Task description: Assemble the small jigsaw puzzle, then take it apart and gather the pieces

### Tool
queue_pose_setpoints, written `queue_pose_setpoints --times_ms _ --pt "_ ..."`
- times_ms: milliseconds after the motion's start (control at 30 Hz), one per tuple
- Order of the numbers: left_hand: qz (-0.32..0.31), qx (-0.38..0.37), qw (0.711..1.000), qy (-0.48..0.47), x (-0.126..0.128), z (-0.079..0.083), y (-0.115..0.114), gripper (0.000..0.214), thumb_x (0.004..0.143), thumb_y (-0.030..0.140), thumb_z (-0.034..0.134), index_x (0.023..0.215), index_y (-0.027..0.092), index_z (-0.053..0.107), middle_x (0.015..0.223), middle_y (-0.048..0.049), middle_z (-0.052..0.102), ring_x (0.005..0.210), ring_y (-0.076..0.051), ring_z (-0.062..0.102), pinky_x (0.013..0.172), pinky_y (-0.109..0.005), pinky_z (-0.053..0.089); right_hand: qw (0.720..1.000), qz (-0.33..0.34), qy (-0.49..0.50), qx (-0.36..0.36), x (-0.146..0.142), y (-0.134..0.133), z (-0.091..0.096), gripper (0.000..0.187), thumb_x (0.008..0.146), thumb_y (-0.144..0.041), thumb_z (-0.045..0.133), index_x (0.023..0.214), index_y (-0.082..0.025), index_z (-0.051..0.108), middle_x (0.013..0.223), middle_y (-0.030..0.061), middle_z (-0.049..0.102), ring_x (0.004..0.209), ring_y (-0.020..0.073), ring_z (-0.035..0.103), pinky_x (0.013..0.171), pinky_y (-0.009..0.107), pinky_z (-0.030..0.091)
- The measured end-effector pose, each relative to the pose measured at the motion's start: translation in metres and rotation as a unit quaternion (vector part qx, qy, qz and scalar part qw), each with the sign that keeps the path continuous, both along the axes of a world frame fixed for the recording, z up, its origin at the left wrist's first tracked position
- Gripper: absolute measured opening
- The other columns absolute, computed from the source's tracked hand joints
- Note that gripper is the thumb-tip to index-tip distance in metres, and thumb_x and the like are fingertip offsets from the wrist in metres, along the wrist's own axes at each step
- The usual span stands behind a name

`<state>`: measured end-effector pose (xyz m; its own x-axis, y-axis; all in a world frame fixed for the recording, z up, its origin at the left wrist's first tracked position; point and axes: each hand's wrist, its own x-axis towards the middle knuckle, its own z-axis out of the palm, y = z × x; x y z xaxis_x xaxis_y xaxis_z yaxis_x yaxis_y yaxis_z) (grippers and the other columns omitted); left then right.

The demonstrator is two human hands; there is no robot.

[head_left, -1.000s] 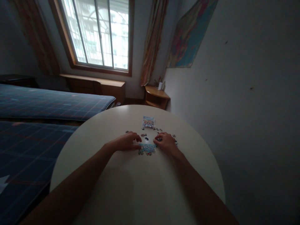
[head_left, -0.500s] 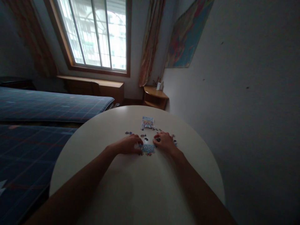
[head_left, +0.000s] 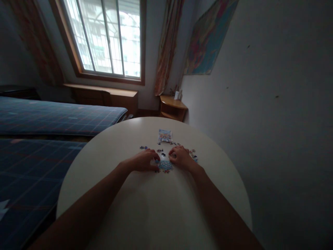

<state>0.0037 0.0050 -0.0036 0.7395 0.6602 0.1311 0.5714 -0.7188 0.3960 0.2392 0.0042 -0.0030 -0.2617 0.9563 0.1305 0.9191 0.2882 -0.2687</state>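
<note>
A partly joined jigsaw puzzle (head_left: 165, 165), light blue with patterned edges, lies flat on the round cream table (head_left: 161, 205). My left hand (head_left: 145, 160) rests at its left side, thumb and fingers apart around that edge. Over the upper right corner of the puzzle, my right hand (head_left: 180, 157) has its fingers curled together on what looks like a small jigsaw piece, mostly hidden by the fingers. Between the hands, just beyond the puzzle, sit a dark loose piece (head_left: 163, 154) and a few brownish pieces (head_left: 159, 150).
Farther back on the table is a colourful picture packet (head_left: 164, 135). Loose pieces lie at the left (head_left: 143, 147) and more pieces (head_left: 193, 155) beside my right hand. A blue plaid mattress (head_left: 62, 116) flanks the table on the left; a white wall (head_left: 249, 132) stands on the right.
The fingers of my right hand have drawn closer together and shifted slightly left. My left hand keeps its place at the puzzle's edge. The whole view has moved a little.
</note>
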Motion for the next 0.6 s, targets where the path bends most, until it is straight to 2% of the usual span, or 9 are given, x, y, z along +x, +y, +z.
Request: queue_pose_setpoints --times_ms 167,333,433,600 --pt "0.002 -0.001 1.000 0.002 0.001 0.001 -0.001 0.038 0.079 0.047 0.070 0.107 0.021 0.067 0.105 -0.0075 0.063 0.102 -0.025 0.058 0.091 -0.034 0.043 1.000 0.015 0.021 0.007 -0.002 -0.001 -0.001 0.020 0.075 -0.021 0.064 0.093 -0.022 0.071 0.102 0.0064 0.072 0.111 0.0266 0.057 0.099 0.044 0.034" --pt "0.003 -0.007 1.000 0.001 0.001 0.002 -0.002 0.038 0.079 0.045 0.071 0.108 0.021 0.067 0.107 -0.0076 0.063 0.103 -0.024 0.058 0.093 -0.033 0.043 0.995 0.032 0.093 0.010 0.000 -0.003 0.000 0.022 0.076 -0.016 0.064 0.096 -0.020 0.071 0.098 0.0055 0.074 0.095 0.0204 0.065 0.090 0.035 0.043" --pt "0.008 -0.008 1.000 0.002 0.001 0.002 -0.003 0.037 0.078 0.044 0.071 0.107 0.021 0.067 0.108 -0.0071 0.063 0.104 -0.024 0.058 0.093 -0.033 0.042 0.984 0.070 0.163 0.001 0.002 -0.008 0.001 0.014 0.082 -0.022 0.063 0.092 -0.019 0.072 0.094 0.0048 0.075 0.088 0.0177 0.067 0.085 0.031 0.046" --pt "0.009 -0.009 1.000 0.001 0.000 0.005 -0.004 0.036 0.078 0.042 0.071 0.107 0.021 0.068 0.107 -0.0075 0.064 0.103 -0.024 0.059 0.093 -0.033 0.043 0.967 0.113 0.222 -0.046 -0.001 -0.026 0.002 0.015 0.083 -0.027 0.065 0.092 -0.019 0.074 0.091 0.0043 0.076 0.086 0.0168 0.069 0.081 0.028 0.048"
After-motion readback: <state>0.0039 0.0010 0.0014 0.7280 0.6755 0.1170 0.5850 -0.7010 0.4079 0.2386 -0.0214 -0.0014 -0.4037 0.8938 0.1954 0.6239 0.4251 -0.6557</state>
